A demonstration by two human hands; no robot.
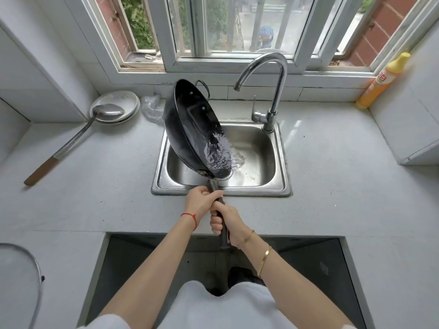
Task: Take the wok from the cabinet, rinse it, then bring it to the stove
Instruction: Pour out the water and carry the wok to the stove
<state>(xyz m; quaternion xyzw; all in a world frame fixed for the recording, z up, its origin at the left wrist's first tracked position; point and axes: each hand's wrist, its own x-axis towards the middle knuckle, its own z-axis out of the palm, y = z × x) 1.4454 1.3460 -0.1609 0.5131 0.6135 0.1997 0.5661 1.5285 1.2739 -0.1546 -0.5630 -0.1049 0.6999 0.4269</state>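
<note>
With left hand and right hand both wrapped around its long handle, the tilted, wet wok likely handles heavy and slippery.

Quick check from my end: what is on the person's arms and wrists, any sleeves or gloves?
No gloves; both forearms are bare, no sleeves in view. The left hand has a thin red string at its wrist. The right hand has a fine gold chain at the wrist and a gold bangle further up the forearm.
</note>
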